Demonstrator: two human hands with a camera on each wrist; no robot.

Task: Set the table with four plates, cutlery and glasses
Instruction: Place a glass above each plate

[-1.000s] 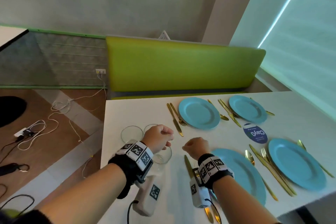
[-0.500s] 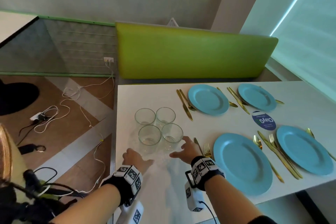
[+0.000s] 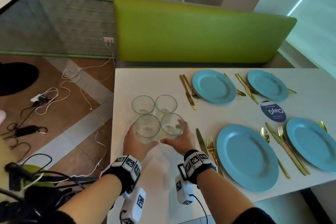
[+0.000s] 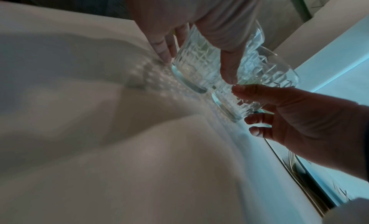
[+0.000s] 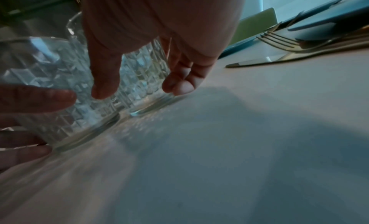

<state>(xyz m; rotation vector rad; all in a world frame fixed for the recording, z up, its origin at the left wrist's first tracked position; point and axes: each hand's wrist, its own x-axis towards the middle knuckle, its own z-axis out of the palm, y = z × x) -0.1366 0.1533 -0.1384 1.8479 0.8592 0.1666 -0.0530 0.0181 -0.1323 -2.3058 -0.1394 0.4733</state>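
Four clear cut-pattern glasses stand in a tight cluster on the left part of the white table [image 3: 149, 82]. My left hand [image 3: 139, 142] wraps the near-left glass [image 3: 147, 129], thumb and fingers on opposite sides [image 4: 195, 61]. My right hand [image 3: 181, 142] wraps the near-right glass [image 3: 172, 126] the same way [image 5: 139, 76]. Both glasses stand on the table, thumbs almost touching between them. The two far glasses [image 3: 143, 105] [image 3: 166, 104] stand free. Four blue plates [image 3: 247, 156] [image 3: 312, 143] [image 3: 214, 86] [image 3: 267, 85] lie to the right with gold cutlery [image 3: 211, 143] beside each.
A round blue sticker [image 3: 272, 112] sits between the plates. A green bench back [image 3: 200, 29] runs along the table's far side. The table's left edge is close to the glasses. White cables and a power strip [image 3: 41, 98] lie on the wooden floor at left.
A second ago both hands were fists above the glasses. They dropped to the table in front of them, then moved forward and closed round the two near glasses.
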